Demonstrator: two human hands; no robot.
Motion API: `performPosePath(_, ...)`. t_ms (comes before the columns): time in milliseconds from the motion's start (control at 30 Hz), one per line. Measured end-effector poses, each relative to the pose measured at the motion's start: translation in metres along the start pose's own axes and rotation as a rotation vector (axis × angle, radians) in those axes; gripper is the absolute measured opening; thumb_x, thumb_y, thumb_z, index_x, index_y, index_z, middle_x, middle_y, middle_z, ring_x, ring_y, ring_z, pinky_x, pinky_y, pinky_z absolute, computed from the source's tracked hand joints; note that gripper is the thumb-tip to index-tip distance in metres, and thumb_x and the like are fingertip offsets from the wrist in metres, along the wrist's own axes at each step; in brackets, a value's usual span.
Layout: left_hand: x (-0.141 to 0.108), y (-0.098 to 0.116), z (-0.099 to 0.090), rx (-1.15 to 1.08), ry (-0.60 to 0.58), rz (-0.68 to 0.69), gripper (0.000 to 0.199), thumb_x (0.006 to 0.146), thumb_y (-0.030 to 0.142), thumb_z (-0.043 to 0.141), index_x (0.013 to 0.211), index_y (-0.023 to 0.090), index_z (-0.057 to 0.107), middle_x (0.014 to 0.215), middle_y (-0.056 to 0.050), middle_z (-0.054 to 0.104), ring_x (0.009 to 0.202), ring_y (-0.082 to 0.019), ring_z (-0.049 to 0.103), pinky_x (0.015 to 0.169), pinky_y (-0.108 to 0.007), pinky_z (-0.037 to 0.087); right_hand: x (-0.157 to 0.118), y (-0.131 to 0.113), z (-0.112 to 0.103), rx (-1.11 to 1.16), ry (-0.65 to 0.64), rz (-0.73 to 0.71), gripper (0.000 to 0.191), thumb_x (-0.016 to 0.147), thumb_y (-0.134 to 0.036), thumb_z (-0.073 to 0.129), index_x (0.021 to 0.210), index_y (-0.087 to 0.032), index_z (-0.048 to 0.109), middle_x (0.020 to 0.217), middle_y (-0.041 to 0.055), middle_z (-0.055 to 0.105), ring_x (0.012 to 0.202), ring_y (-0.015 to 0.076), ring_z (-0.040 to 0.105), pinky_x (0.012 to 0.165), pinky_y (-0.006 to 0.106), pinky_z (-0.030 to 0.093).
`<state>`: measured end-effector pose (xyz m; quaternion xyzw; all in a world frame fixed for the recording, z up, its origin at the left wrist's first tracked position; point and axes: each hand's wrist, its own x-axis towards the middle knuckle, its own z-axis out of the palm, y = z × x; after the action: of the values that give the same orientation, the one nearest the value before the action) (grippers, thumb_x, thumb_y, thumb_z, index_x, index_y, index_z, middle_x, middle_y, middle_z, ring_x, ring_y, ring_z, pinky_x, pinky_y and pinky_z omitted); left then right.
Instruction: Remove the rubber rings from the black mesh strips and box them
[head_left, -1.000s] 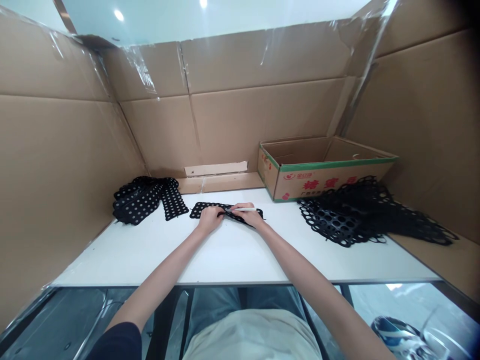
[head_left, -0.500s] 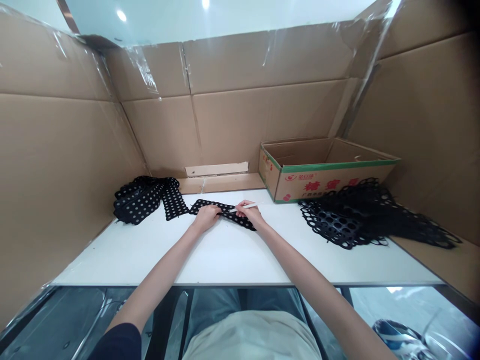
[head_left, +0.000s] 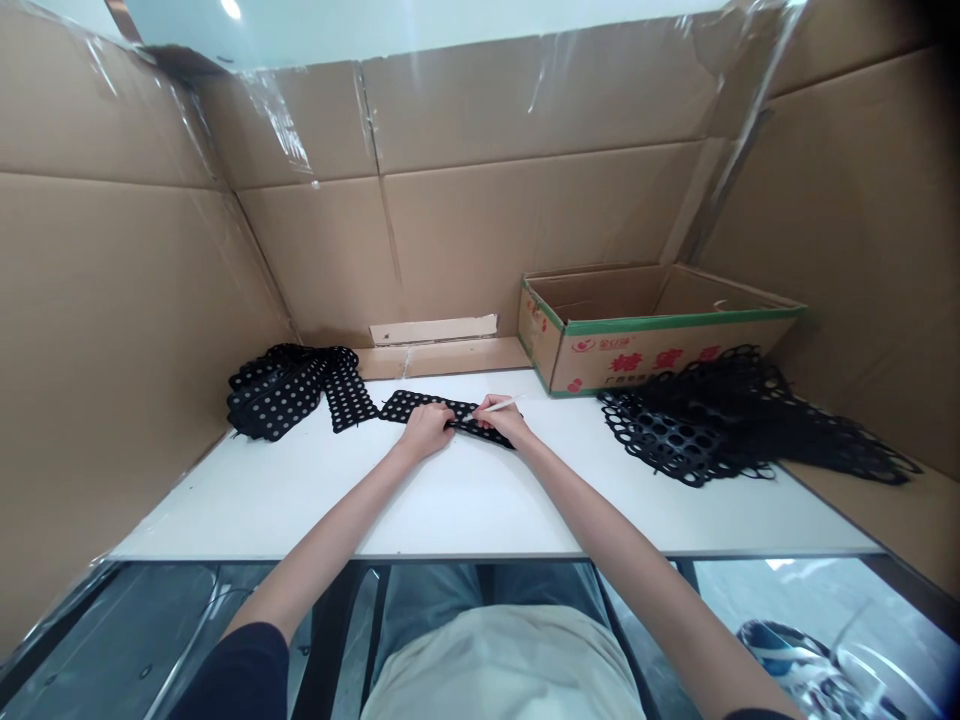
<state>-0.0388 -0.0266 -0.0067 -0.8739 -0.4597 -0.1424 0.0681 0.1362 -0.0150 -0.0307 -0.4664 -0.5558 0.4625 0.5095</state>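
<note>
At far left lies our stack of black perforated mats [head_left: 277, 395]; on the white table [head_left: 465, 510] our left hand [head_left: 426, 430] clamps a matching strip [head_left: 409, 404], with our right hand [head_left: 508, 420] close beside it, pinching a white stick [head_left: 499, 405] over the strip. Held only by hand pressure, the strip could slide on the smooth top, and the stick could slip and catch in a hole. Past them, a loose pile [head_left: 675, 435] sprawling before the box [head_left: 630, 355] could spread toward our hands if nudged.
</note>
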Motion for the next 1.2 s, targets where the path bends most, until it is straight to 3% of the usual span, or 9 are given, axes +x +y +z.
performPosePath(200,0.011,0.000,-0.006,0.068,-0.104,0.047,0.017,0.067,0.019,0.051,0.076,0.016,0.065,0.079,-0.009,0.064,0.076,-0.022,0.059,0.067,-0.029,0.041,0.000,0.001,-0.001,-0.021,-0.034,-0.004,0.015,0.055,-0.021,0.063,0.051,-0.017,0.049,0.040,-0.0043,0.050,0.039,0.0089,0.045,0.039,0.021,0.032)
performPosePath(667,0.005,-0.008,0.004,0.134,0.000,0.208,0.019,0.077,0.017,0.046,0.090,0.014,0.060,0.088,-0.007,0.058,0.072,-0.015,0.056,0.058,-0.024,0.038,-0.001,0.000,-0.002,0.030,-0.024,-0.040,0.021,0.061,-0.025,0.062,0.048,-0.018,0.047,0.042,-0.0019,0.053,0.037,0.0077,0.043,0.039,0.021,0.030)
performPosePath(1200,0.009,-0.008,0.021,0.042,0.082,0.077,0.015,0.075,0.019,0.050,0.084,0.016,0.062,0.084,-0.006,0.062,0.079,-0.017,0.058,0.064,-0.025,0.041,-0.001,0.000,-0.002,0.060,-0.034,-0.034,0.023,0.059,-0.026,0.065,0.046,-0.018,0.048,0.042,-0.0014,0.054,0.039,0.0084,0.043,0.041,0.022,0.031)
